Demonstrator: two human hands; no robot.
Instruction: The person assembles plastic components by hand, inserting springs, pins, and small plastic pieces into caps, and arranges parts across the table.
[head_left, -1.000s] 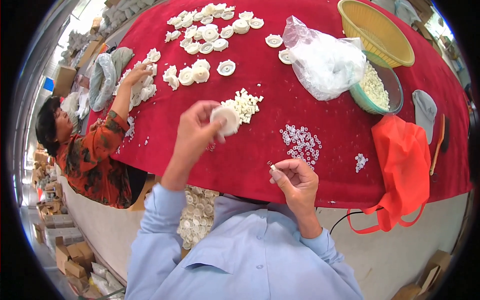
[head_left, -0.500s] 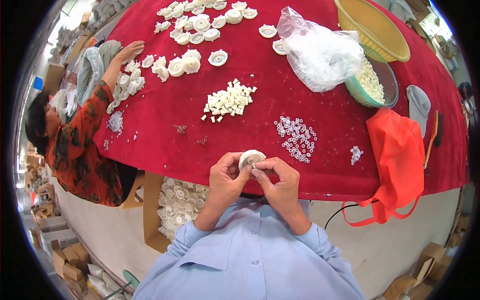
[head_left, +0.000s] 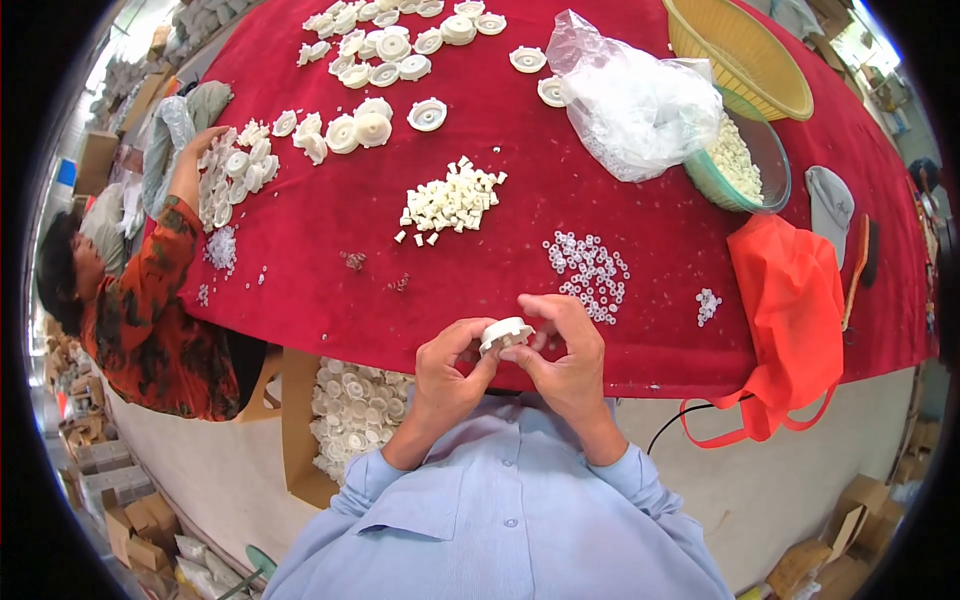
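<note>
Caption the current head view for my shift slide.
Left hand grips a white disc while the right hand touches it, before piles of cream pieces and white rings on red cloth.

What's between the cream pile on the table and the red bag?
In the head view, the white rings lie between the cream pile and the red bag, with a smaller ring cluster nearer the bag.

Pinching a white disc (head_left: 508,329) in left fingers (head_left: 482,370), touching its rim with right fingers (head_left: 524,360). Facing cream pieces (head_left: 455,203) at eleven o'clock from the disc, white rings (head_left: 590,280) at two, red bag (head_left: 785,300) at three.
</note>
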